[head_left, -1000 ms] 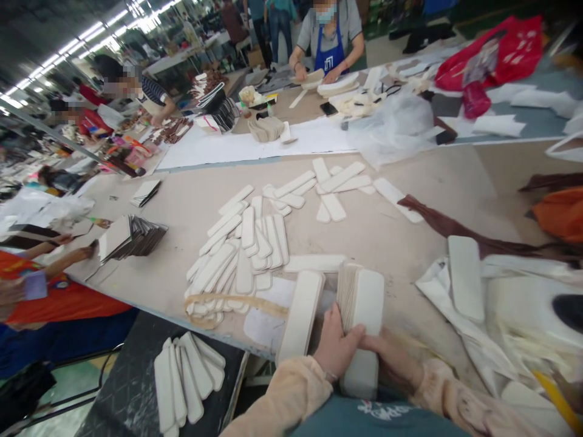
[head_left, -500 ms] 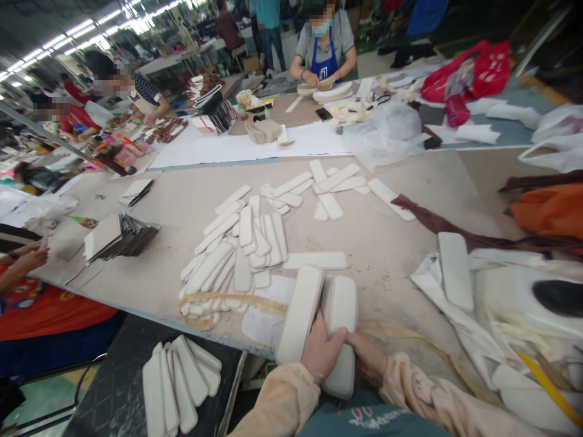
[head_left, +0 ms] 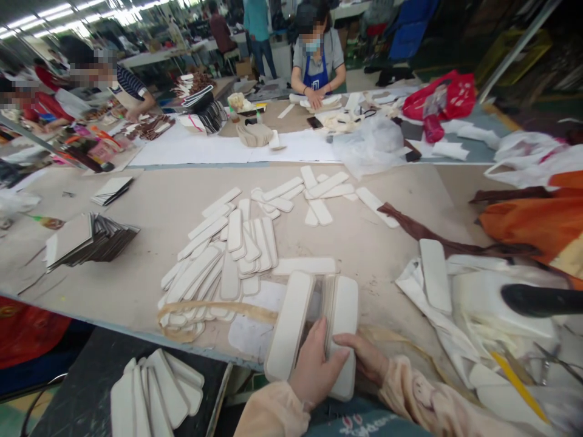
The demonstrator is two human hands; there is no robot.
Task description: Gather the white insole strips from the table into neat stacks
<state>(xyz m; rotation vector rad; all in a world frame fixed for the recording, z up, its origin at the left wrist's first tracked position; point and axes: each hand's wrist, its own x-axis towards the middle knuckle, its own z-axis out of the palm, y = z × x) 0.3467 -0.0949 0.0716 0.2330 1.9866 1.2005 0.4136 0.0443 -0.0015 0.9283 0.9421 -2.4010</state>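
Note:
In front of my body is a thick stack of off-white, round-cornered strips [head_left: 344,303], tilted so that its layered left side shows. My left hand [head_left: 316,367] presses against that layered side, fingers together and thumb bent toward the stack's top face. From the right, my right hand [head_left: 367,355] grips the same stack, its thumb on the top strip and its other fingers hidden. Left of it, another off-white strip bundle [head_left: 289,328] leans near my left wrist; whether the hand touches it I cannot tell.
Many loose strips [head_left: 218,261] lie fanned on the table [head_left: 150,255]. More strips [head_left: 155,394] rest on a dark lower surface. A white container [head_left: 496,297], scissors [head_left: 553,361] and a yellow tool [head_left: 519,385] are at right. Across the table, a co-worker [head_left: 319,60] handles pale pieces.
My left hand has shifted up along the stack's side, and a gap shows between the stack and the left bundle. The view has turned slightly right.

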